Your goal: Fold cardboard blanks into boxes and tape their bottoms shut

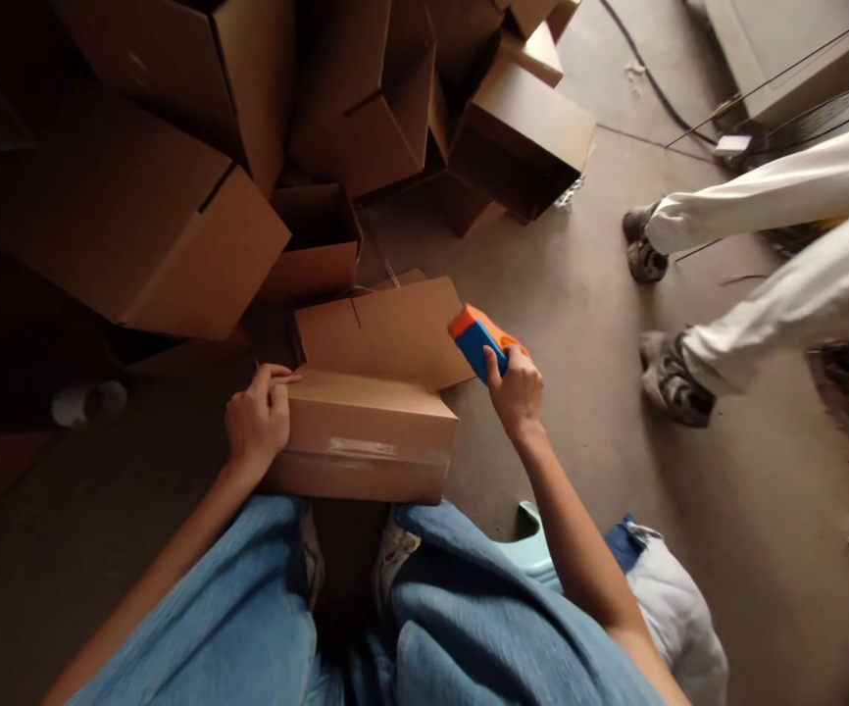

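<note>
In front of my knees lies a cardboard box (370, 471) on its side, with a strip of clear tape across the face nearest me. One flap (387, 333) spreads out from its far side. My left hand (259, 417) grips the box's left edge, its fingers curled over the upper corner. To the right of the box, my right hand (519, 387) is closed around a blue and orange tape dispenser (481, 345). The dispenser is held above the floor near the flap's right end, pointing up and left. Its underside is hidden.
Several open cardboard boxes (174, 235) are piled beyond and to the left. A tape roll (90, 403) lies on the left floor. Another person's legs and shoes (678, 378) stand at right. A pale green stool (531, 549) and white cloth (678, 608) are beside my right leg.
</note>
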The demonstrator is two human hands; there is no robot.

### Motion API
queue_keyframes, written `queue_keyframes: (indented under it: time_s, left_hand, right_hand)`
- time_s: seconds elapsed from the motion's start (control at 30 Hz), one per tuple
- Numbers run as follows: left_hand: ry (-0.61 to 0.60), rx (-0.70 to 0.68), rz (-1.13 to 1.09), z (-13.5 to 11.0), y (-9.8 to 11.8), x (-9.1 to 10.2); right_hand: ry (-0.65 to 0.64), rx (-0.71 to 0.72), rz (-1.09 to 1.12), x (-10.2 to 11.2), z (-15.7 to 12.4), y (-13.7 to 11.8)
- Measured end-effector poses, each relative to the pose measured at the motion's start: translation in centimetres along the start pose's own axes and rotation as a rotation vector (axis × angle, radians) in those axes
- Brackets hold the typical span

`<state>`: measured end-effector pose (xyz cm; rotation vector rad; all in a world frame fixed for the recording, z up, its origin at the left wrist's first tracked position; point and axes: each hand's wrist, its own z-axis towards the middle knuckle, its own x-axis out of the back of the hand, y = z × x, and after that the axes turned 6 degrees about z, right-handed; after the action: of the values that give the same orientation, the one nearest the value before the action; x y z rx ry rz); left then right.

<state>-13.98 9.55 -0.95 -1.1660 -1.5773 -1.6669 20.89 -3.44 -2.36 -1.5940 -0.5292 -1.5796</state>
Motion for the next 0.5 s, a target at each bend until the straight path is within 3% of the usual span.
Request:
queue_keyframes:
  time_s: [0.07, 0.17, 0.27, 0.4, 0.5]
  left_hand:
    - [0.003, 0.004, -0.001, 0.0, 0.1, 0.0]
    - [0.005, 0.008, 0.007, 0.0, 0.2, 0.1]
    - [0.004, 0.008, 0.009, 0.1, 0.3, 0.1]
    - [0.0, 0.007, 0.002, 0.1, 0.3, 0.1]
    - [-0.006, 0.011, 0.003, 0.1, 0.3, 0.1]
  right_hand:
    - [-0.011, 0.075, 0.047, -2.1, 1.9, -0.6]
    - [-0.233, 0.149, 0.047, -5.6, 3.5, -2.1]
    - [-0.321, 0.19, 0.05, -7.5, 3.5, -3.0]
    - [-0.174, 0.141, 0.243, -6.9, 1.6, -1.8]
    - [-0.048, -0.026, 0.559, -4.9, -1.3, 0.1]
